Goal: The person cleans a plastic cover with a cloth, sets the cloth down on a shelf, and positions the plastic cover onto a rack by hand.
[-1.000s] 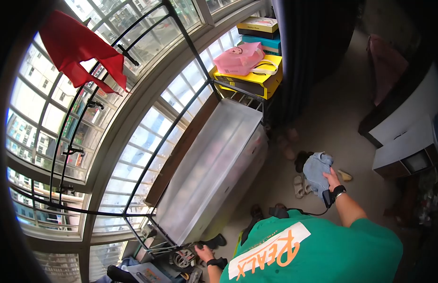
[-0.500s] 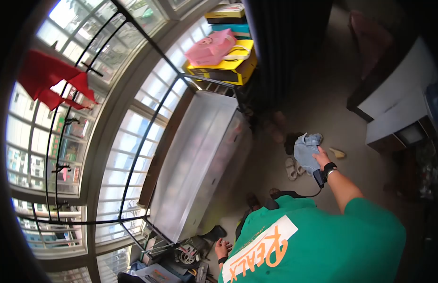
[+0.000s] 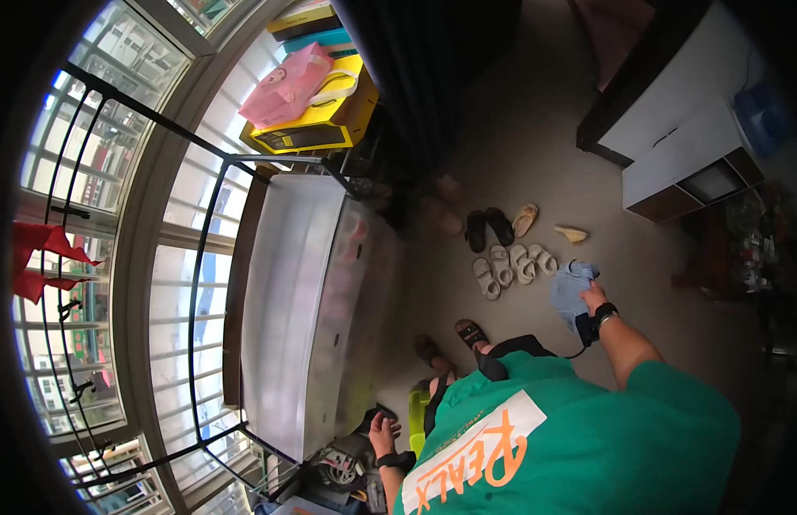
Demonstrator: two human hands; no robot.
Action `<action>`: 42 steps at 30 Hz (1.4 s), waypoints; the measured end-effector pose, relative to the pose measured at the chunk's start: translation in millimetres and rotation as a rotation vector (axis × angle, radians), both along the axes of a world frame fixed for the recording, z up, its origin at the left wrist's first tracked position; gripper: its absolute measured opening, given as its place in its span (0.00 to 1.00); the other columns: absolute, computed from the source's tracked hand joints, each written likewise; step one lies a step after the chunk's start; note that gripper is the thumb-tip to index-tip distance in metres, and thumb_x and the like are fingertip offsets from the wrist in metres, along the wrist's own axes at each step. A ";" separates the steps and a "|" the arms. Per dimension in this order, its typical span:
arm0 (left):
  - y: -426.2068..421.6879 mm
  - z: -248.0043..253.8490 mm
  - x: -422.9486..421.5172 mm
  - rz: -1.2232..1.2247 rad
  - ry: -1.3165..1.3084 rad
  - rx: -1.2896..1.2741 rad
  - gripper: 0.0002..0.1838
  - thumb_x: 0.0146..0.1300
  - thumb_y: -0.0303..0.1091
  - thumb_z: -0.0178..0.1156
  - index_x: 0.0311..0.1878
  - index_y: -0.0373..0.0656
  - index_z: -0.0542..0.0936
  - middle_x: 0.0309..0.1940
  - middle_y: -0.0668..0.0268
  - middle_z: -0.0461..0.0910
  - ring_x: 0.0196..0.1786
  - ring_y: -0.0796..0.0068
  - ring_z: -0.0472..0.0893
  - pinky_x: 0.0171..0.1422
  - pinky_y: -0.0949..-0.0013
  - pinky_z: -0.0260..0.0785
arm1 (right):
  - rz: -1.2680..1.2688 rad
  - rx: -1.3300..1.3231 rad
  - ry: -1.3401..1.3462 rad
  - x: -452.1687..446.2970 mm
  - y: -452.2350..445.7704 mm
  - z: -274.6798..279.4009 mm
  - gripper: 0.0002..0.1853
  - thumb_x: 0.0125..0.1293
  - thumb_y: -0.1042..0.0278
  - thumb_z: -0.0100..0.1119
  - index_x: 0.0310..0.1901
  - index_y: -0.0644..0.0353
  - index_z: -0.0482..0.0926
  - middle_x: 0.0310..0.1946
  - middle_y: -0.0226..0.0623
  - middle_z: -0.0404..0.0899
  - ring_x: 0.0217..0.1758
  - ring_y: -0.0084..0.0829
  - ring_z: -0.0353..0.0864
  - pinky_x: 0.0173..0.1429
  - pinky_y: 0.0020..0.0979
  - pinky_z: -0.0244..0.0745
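Note:
My right hand [image 3: 593, 298] is closed on a light-blue cloth [image 3: 572, 290], which looks like a folded garment and hangs over the floor beside several shoes. Low at the left, my left hand [image 3: 384, 431] is held out with loosely curled fingers apart and nothing visible in it. It is nearest to a yellow-green object [image 3: 417, 408], partly hidden by my body. On the floor are a pair of dark clogs [image 3: 489, 228], grey sandals [image 3: 493, 273], white sandals [image 3: 533, 262] and two tan shoes [image 3: 572, 233] set apart.
A long translucent-covered cabinet [image 3: 287, 300] stands along the window, within a black metal frame [image 3: 197, 292]. A yellow box [image 3: 347, 112] with a pink bag [image 3: 287, 86] is at its far end. A white cabinet [image 3: 682, 163] is at the right. Cables and clutter [image 3: 343, 468] lie low left.
The view has shifted, bringing the row of shoes into sight. My right hand has carried the cloth away from above the shoes, toward my body. My left hand stays low and empty.

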State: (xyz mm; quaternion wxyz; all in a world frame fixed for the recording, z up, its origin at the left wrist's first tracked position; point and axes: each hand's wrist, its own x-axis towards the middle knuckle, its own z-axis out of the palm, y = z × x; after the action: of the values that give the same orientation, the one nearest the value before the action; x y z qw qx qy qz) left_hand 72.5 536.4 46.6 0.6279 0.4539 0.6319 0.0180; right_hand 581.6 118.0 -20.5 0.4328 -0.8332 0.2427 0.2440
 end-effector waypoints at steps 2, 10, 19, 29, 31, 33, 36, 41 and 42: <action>-2.9 6.5 14.8 -0.006 -0.043 0.021 0.21 0.68 0.31 0.52 0.64 0.41 0.66 0.37 0.62 0.81 0.31 0.72 0.83 0.30 0.71 0.74 | 0.004 0.031 0.025 0.6 0.3 8.4 0.32 0.52 0.79 0.58 0.63 0.61 0.69 0.50 0.42 0.78 0.49 0.35 0.78 0.54 0.34 0.73; -41.9 0.9 -20.0 -0.032 0.004 0.062 0.22 0.69 0.32 0.52 0.65 0.41 0.65 0.40 0.57 0.81 0.34 0.67 0.84 0.35 0.66 0.78 | 0.081 0.060 0.041 25.1 57.3 16.5 0.36 0.55 0.82 0.55 0.69 0.61 0.61 0.60 0.42 0.72 0.57 0.35 0.74 0.61 0.33 0.69; -82.1 -3.5 -75.5 0.222 0.167 -0.050 0.22 0.67 0.30 0.50 0.64 0.37 0.65 0.37 0.55 0.82 0.29 0.64 0.84 0.27 0.67 0.76 | 0.316 0.282 -0.084 52.3 142.7 2.9 0.32 0.57 0.81 0.53 0.66 0.62 0.64 0.58 0.42 0.74 0.59 0.36 0.73 0.63 0.35 0.67; -36.0 -26.4 -73.0 0.262 -0.021 0.033 0.22 0.68 0.30 0.51 0.64 0.39 0.64 0.37 0.55 0.81 0.30 0.63 0.84 0.28 0.66 0.77 | 0.354 0.158 -0.169 38.7 198.9 16.9 0.34 0.52 0.78 0.56 0.66 0.65 0.65 0.57 0.48 0.75 0.59 0.39 0.74 0.63 0.34 0.67; -26.3 -28.8 -74.0 0.314 -0.015 0.033 0.22 0.68 0.29 0.51 0.64 0.40 0.64 0.37 0.56 0.81 0.30 0.65 0.84 0.28 0.66 0.77 | 0.369 0.156 -0.174 28.6 211.6 49.7 0.35 0.53 0.79 0.57 0.66 0.66 0.64 0.57 0.48 0.75 0.59 0.39 0.74 0.63 0.34 0.67; -19.0 -31.4 -76.7 0.316 -0.027 0.035 0.22 0.68 0.29 0.50 0.64 0.40 0.64 0.37 0.56 0.81 0.31 0.65 0.84 0.28 0.67 0.77 | 0.382 0.156 -0.185 26.3 218.5 60.3 0.35 0.53 0.79 0.56 0.66 0.66 0.63 0.57 0.49 0.74 0.60 0.39 0.74 0.63 0.33 0.67; -14.2 -33.6 -79.1 0.282 -0.018 0.050 0.22 0.68 0.29 0.50 0.64 0.40 0.64 0.37 0.56 0.81 0.30 0.65 0.84 0.28 0.67 0.77 | 0.368 0.177 -0.210 25.3 221.8 63.7 0.34 0.54 0.81 0.55 0.66 0.67 0.63 0.57 0.48 0.74 0.60 0.38 0.74 0.63 0.33 0.67; -4.3 -119.9 -129.9 0.217 -0.123 0.133 0.21 0.62 0.29 0.63 0.57 0.36 0.72 0.33 0.60 0.83 0.32 0.76 0.81 0.38 0.71 0.75 | 0.306 0.217 -0.206 18.9 221.2 69.7 0.34 0.54 0.83 0.55 0.66 0.67 0.63 0.58 0.47 0.74 0.60 0.37 0.74 0.64 0.33 0.66; -4.5 -115.4 -128.4 0.204 -0.053 0.128 0.21 0.62 0.29 0.63 0.58 0.36 0.72 0.34 0.60 0.83 0.32 0.76 0.81 0.38 0.71 0.75 | 0.301 0.229 -0.211 20.5 215.7 60.8 0.34 0.54 0.83 0.55 0.67 0.66 0.63 0.58 0.45 0.74 0.59 0.36 0.74 0.63 0.33 0.67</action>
State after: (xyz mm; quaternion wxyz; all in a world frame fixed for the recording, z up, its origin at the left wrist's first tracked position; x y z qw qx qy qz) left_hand -56.0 531.8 -68.8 0.6089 0.4258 0.6557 0.1343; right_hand 602.1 333.6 40.3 0.5062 -0.8265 0.0397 0.2433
